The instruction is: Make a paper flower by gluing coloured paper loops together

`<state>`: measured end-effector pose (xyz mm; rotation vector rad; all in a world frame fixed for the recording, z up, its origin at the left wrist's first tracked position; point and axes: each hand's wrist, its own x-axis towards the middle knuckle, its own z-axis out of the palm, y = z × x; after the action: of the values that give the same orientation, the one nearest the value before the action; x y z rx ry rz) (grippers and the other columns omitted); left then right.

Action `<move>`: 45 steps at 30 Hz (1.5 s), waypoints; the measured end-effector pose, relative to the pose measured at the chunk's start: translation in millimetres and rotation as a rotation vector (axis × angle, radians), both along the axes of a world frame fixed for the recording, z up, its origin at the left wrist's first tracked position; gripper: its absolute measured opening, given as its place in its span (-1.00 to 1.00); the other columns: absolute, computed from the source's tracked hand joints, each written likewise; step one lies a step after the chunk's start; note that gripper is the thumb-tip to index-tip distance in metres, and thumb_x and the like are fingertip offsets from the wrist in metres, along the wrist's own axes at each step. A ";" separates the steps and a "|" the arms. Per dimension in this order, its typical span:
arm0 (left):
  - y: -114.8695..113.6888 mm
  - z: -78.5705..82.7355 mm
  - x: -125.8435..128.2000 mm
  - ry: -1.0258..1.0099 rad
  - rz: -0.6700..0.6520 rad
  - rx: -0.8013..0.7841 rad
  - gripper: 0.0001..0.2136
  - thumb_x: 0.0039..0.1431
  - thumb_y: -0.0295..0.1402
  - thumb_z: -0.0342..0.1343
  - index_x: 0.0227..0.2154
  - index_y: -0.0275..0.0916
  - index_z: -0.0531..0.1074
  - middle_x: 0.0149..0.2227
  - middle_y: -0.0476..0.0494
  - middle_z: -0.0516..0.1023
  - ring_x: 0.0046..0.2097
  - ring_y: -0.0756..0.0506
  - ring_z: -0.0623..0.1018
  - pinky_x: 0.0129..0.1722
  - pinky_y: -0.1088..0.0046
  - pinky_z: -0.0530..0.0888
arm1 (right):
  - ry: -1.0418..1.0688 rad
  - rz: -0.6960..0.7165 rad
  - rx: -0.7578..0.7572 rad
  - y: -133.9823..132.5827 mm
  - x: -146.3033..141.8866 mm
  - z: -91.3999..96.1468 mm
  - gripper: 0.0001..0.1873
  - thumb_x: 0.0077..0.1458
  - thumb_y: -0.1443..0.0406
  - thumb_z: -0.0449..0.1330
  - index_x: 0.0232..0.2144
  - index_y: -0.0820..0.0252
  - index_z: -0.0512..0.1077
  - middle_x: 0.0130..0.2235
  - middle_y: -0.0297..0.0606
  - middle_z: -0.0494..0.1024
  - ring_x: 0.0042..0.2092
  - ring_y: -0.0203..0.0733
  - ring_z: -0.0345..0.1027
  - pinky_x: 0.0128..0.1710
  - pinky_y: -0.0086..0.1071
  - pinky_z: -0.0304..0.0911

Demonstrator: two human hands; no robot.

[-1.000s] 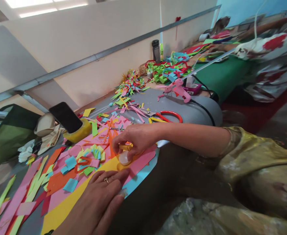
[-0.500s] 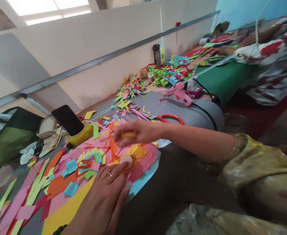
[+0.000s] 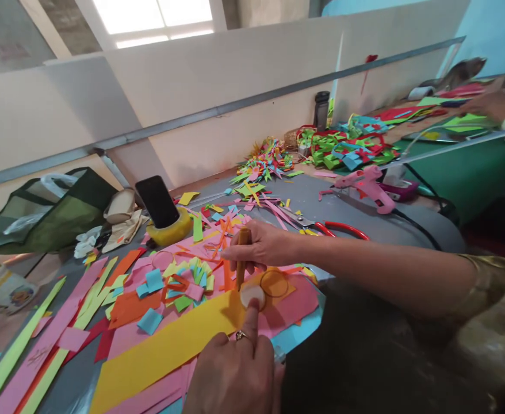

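Note:
My right hand (image 3: 252, 250) is closed around a brownish-yellow marker (image 3: 243, 253), held nearly upright with its lower end at the edge of a white round disc (image 3: 252, 295). My left hand (image 3: 239, 368), with a ring on one finger, presses the disc down with its outstretched index finger. Beneath the disc lies a long yellow paper strip (image 3: 161, 351), on top of pink paper (image 3: 295, 307) and light blue paper (image 3: 306, 322). Just right of the disc, a circle outline (image 3: 274, 283) shows on orange-yellow paper.
Paper scraps (image 3: 187, 282) and long strips (image 3: 41, 356) cover the left. Red-handled scissors (image 3: 343, 229) and a pink glue gun (image 3: 367, 187) lie beyond my right arm. A phone (image 3: 157, 201) leans on a yellow tape roll (image 3: 170, 227). Another person's hand (image 3: 489, 106) is far right.
My right hand has turned the marker upright and brought it to the disc. My left index finger now points onto the disc. The view has shifted left.

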<state>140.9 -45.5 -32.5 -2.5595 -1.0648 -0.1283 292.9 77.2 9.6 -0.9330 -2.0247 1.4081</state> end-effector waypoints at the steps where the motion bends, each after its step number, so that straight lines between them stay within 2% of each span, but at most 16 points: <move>1: 0.0 1.8 0.5 0.006 0.008 -0.020 -0.84 0.08 -0.46 -0.05 -0.48 -0.24 0.43 0.05 -0.36 0.47 -0.54 -0.12 0.56 -0.55 0.35 0.50 | -0.025 0.015 -0.012 2.4 -2.6 -0.8 -0.68 0.11 0.21 0.19 -0.51 0.38 0.53 -0.67 -0.32 0.49 -0.69 -0.49 0.19 -0.69 -0.61 0.12; 7: 2.3 11.7 -0.4 -0.021 0.008 -0.130 -0.80 0.13 -0.42 -0.07 -0.42 -0.24 0.47 0.07 -0.36 0.45 -0.49 -0.16 0.58 -0.49 0.28 0.54 | -0.113 0.044 -0.071 14.3 -6.2 -8.3 -0.67 0.09 0.21 0.19 -0.56 0.37 0.52 -0.72 -0.36 0.45 -0.71 -0.49 0.17 -0.70 -0.62 0.14; 10: 2.2 16.4 -0.7 -0.024 0.028 -0.171 -0.77 0.16 -0.43 -0.11 -0.39 -0.25 0.47 0.09 -0.36 0.44 -0.47 -0.19 0.59 -0.49 0.25 0.53 | -0.090 -0.028 -0.068 10.3 3.2 -10.4 -0.66 0.05 0.16 0.21 -0.56 0.37 0.50 -0.66 -0.31 0.49 -0.69 -0.48 0.18 -0.69 -0.60 0.16; 13: 2.9 21.1 -1.4 -0.015 0.045 -0.299 -0.73 0.20 -0.40 -0.16 -0.34 -0.25 0.47 0.09 -0.36 0.44 -0.47 -0.21 0.59 -0.48 0.19 0.53 | -0.103 -0.157 0.024 -8.1 17.4 -11.4 -0.64 0.07 0.14 0.18 -0.56 0.35 0.49 -0.60 -0.29 0.51 -0.65 -0.47 0.18 -0.69 -0.60 0.12; 15: 4.3 24.9 -3.3 -0.029 0.066 -0.412 -0.70 0.23 -0.36 -0.20 -0.29 -0.25 0.46 0.11 -0.35 0.42 -0.43 -0.23 0.60 -0.45 0.15 0.52 | -0.137 -0.238 0.147 -26.2 26.6 -13.6 -0.61 0.12 0.13 0.13 -0.55 0.33 0.50 -0.61 -0.33 0.47 -0.63 -0.46 0.16 -0.69 -0.59 0.07; 17: 7.0 30.3 -7.0 -0.085 0.072 -0.501 -0.66 0.27 -0.33 -0.26 -0.26 -0.24 0.45 0.12 -0.31 0.42 -0.29 -0.25 0.61 -0.34 0.15 0.52 | -0.180 -0.292 0.312 -44.9 33.6 -18.2 -0.60 0.17 0.14 0.08 -0.53 0.31 0.51 -0.63 -0.36 0.42 -0.61 -0.45 0.16 -0.65 -0.57 0.06; 20: 15.5 43.8 -14.8 -0.210 0.037 -0.573 -0.62 0.32 -0.28 -0.32 -0.24 -0.22 0.44 -0.05 -0.22 0.55 -0.12 -0.20 0.56 -0.17 0.24 0.47 | -0.200 -0.278 0.600 -67.7 38.2 -27.8 -0.63 0.21 0.20 0.05 -0.51 0.27 0.49 -0.59 -0.36 0.44 -0.55 -0.42 0.23 -0.56 -0.54 0.12; 24: 39.7 69.4 -18.9 -0.141 -0.019 -0.744 -0.58 0.34 -0.22 -0.30 -0.33 -0.24 0.46 -0.34 -0.12 0.57 -0.32 -0.10 0.52 -0.31 0.40 0.38 | -0.211 -0.208 0.948 -84.1 33.9 -36.6 -0.71 0.23 0.32 0.04 -0.47 0.26 0.47 -0.50 -0.28 0.52 -0.48 -0.37 0.34 -0.46 -0.50 0.18; 26: 55.6 81.4 -16.9 -0.076 -0.093 -0.800 -0.56 0.33 -0.20 -0.29 -0.39 -0.28 0.46 -0.38 -0.13 0.53 -0.36 -0.07 0.46 -0.34 0.43 0.32 | -0.262 -0.210 1.054 -87.7 29.7 -37.1 -0.71 0.23 0.35 0.03 -0.49 0.26 0.46 -0.54 -0.27 0.50 -0.51 -0.35 0.34 -0.50 -0.48 0.16; 28: 71.0 90.2 -14.4 -0.033 -0.107 -0.891 -0.57 0.31 -0.19 -0.25 -0.40 -0.33 0.46 -0.40 -0.13 0.51 -0.40 -0.03 0.41 -0.40 0.46 0.27 | -0.305 -0.206 1.112 -89.7 25.9 -36.0 -0.69 0.22 0.37 0.03 -0.53 0.26 0.43 -0.58 -0.29 0.46 -0.55 -0.36 0.30 -0.54 -0.46 0.11; 33: 98.0 95.4 -16.4 -0.076 -0.013 -1.154 -0.59 0.28 -0.14 -0.18 -0.22 -0.33 0.47 -0.17 -0.16 0.53 -0.38 0.01 0.34 -0.37 0.48 0.30 | -0.294 -0.211 1.126 -91.5 22.4 -35.4 -0.72 0.21 0.38 0.04 -0.52 0.21 0.42 -0.56 -0.29 0.49 -0.53 -0.34 0.34 -0.51 -0.45 0.15; 35: 104.2 92.9 -19.5 -0.096 -0.019 -1.221 -0.59 0.28 -0.15 -0.19 -0.24 -0.32 0.48 -0.15 -0.15 0.52 -0.41 0.01 0.30 -0.40 0.48 0.29 | -0.262 -0.217 1.111 -91.7 22.2 -37.1 -0.75 0.20 0.39 0.05 -0.51 0.20 0.41 -0.55 -0.31 0.49 -0.52 -0.34 0.34 -0.50 -0.45 0.16; 40: 111.0 88.4 -22.6 -0.114 -0.076 -1.270 -0.60 0.26 -0.13 -0.16 -0.42 -0.31 0.46 -0.27 -0.11 0.50 -0.41 0.00 0.28 -0.38 0.46 0.30 | -0.212 -0.194 1.044 -89.9 16.5 -39.1 -0.77 0.19 0.39 0.08 -0.49 0.19 0.42 -0.55 -0.32 0.50 -0.52 -0.35 0.32 -0.47 -0.45 0.17; 45: 109.4 90.7 -21.7 -0.102 -0.071 -1.252 -0.63 0.27 -0.19 -0.17 -0.44 -0.30 0.44 -0.37 -0.07 0.44 -0.43 0.01 0.29 -0.40 0.47 0.29 | -0.173 -0.186 0.926 -85.7 11.5 -34.4 -0.72 0.20 0.32 0.07 -0.54 0.18 0.42 -0.58 -0.35 0.47 -0.55 -0.38 0.27 -0.51 -0.49 0.15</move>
<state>119.2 63.9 58.2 -3.6901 -1.3466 0.5849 304.4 -8.5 -24.8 -0.7795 -2.2703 0.1983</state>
